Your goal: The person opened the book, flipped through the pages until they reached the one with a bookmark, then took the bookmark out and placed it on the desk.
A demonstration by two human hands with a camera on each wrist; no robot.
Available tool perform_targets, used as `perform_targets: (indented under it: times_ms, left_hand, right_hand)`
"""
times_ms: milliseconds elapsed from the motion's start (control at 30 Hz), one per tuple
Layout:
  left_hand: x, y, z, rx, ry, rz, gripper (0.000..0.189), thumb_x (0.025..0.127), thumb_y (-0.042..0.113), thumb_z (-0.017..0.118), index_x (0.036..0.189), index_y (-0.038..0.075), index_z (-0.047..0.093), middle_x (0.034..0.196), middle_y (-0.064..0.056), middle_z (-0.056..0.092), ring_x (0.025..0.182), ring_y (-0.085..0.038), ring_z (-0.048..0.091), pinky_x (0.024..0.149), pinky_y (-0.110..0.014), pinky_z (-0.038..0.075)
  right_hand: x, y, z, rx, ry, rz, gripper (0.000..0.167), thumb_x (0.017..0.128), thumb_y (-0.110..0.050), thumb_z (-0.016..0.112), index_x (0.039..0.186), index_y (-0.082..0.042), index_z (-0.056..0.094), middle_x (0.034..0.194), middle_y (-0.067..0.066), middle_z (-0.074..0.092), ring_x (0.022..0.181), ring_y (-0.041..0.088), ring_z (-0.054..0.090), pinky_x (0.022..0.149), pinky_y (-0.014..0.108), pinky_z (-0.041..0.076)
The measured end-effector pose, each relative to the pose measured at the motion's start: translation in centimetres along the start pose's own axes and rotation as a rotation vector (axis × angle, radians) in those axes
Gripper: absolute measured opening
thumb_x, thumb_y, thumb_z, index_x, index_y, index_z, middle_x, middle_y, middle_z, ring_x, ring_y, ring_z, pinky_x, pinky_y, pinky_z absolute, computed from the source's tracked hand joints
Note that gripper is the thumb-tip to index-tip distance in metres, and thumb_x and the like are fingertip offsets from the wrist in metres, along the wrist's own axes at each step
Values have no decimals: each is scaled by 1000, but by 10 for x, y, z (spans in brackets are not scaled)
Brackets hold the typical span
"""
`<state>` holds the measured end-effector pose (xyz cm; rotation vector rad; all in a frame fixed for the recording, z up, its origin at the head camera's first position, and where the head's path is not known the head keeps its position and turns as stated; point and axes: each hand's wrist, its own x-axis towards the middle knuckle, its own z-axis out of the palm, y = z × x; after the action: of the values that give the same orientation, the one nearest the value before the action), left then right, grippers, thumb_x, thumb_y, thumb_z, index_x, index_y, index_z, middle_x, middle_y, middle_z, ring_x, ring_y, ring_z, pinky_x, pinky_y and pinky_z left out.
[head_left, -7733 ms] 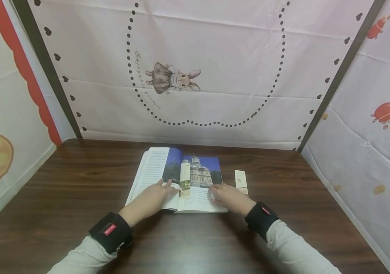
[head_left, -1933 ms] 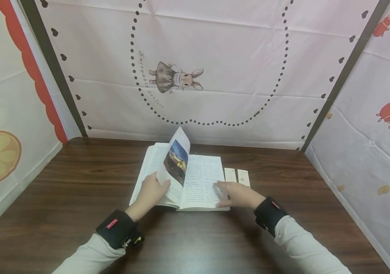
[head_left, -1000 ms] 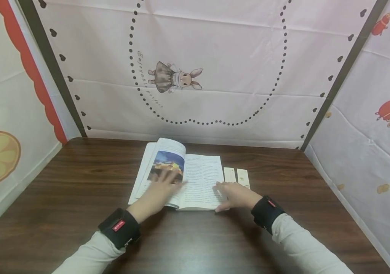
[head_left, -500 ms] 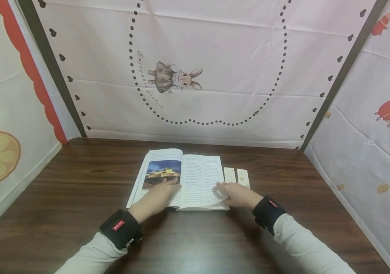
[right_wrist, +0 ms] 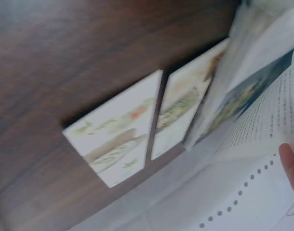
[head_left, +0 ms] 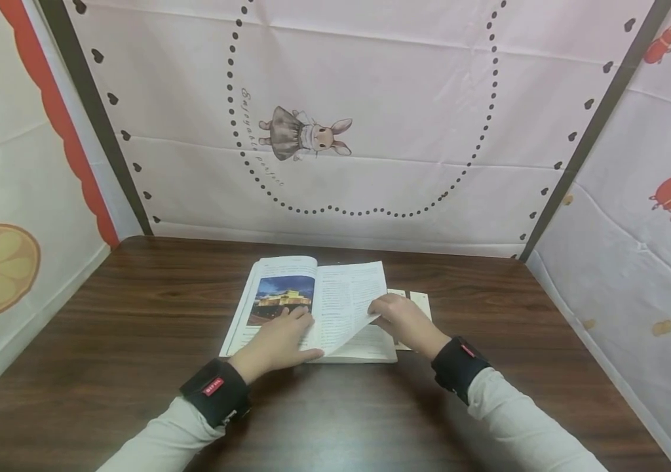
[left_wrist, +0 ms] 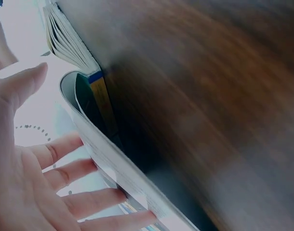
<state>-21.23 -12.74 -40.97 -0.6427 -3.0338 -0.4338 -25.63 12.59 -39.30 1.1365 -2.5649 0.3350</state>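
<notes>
An open book (head_left: 261, 275) lies on the table, its left page showing a photo of a lit building under a dark blue sky. My left hand (head_left: 276, 339) rests on that page with spread fingers, its thumb reaching to the lower middle of the book. In the left wrist view the fingertips touch the page's surface. My right hand (head_left: 409, 322) pinches the right page (head_left: 344, 305) near its outer edge, and its lower corner is lifted and folded back. Two pale bookmarks, a right one (right_wrist: 120, 132) and a left one (right_wrist: 185, 103), lie side by side just right of the book.
The dark wood table (head_left: 135, 328) extends on all sides of the book. White printed cloth walls (head_left: 359, 85) stand behind and on both sides of it. The right hand and wrist partly cover the bookmarks in the head view.
The photo page turned over to the left and now lies flat under my left hand. A second bookmark appeared beside the first. My right hand has since lifted the right page's lower corner.
</notes>
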Motion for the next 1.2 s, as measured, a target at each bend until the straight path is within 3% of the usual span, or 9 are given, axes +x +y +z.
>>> perform_targets:
  times_ms: [200, 400, 600, 767, 900, 1000, 1067, 1200]
  left_hand:
    - [5, 9, 1, 27, 47, -32, 76, 75, 60, 67, 121, 0, 56, 124, -16, 57, 117, -38, 55, 100, -53, 42]
    - [9, 22, 5, 24, 80, -125, 81, 72, 67, 65, 123, 4, 56, 124, -17, 57, 120, -53, 46, 87, -67, 43]
    - [10, 28, 11, 74, 96, -165, 64, 77, 50, 70, 119, 3, 56, 121, -17, 57, 122, -58, 41, 84, -73, 39]
    - [8, 27, 8, 57, 93, -157, 52, 78, 35, 70, 116, 3, 59, 124, -18, 57, 122, -58, 41, 84, -74, 38]
    - [8, 26, 2, 22, 87, -164, 47, 78, 27, 68, 117, 1, 60, 123, -19, 57, 120, -57, 43, 83, -73, 40]
    - [7, 24, -1, -77, 120, -179, 50, 80, 22, 65, 124, -1, 57, 125, -20, 58, 122, -56, 43, 86, -72, 39]
    - [6, 22, 0, -167, 173, -173, 50, 82, 18, 64, 125, -5, 55, 121, -22, 61, 118, -51, 50, 94, -67, 38]
    - [5, 13, -4, -420, 232, -228, 48, 84, 14, 62, 124, -10, 53, 111, -29, 64, 94, -36, 66, 86, -48, 51]
  right_hand:
    - [9, -5, -10, -20, 23, -27, 17, 75, 1, 74, 89, -7, 69, 94, 6, 72, 92, 19, 67, 79, 29, 55]
    - [19, -11, -19, -13, 37, -32, 16, 75, -1, 75, 89, -7, 69, 91, 3, 72, 88, 17, 66, 77, 28, 55]
    - [21, -14, -20, 16, 58, -47, 23, 74, 1, 75, 96, -4, 68, 97, 6, 71, 94, 20, 66, 80, 31, 54]
    - [21, -11, -22, 27, 83, -26, 47, 78, 0, 73, 121, -5, 57, 122, 12, 62, 117, 26, 58, 97, 36, 48]
    - [21, -8, -24, 59, 71, 21, 65, 81, -3, 71, 138, -7, 41, 137, 16, 50, 127, 30, 49, 100, 41, 45]
    - [20, -6, -24, 87, -4, 74, 67, 83, -7, 70, 141, -6, 36, 138, 18, 49, 128, 31, 48, 100, 43, 45]
    - [18, -5, -22, 102, -89, 118, 69, 84, -11, 70, 142, -4, 34, 134, 20, 52, 125, 32, 51, 99, 43, 45]
    - [14, -5, -16, 103, -313, 187, 73, 85, -24, 70, 144, -3, 33, 135, 21, 51, 125, 33, 50, 101, 44, 43]
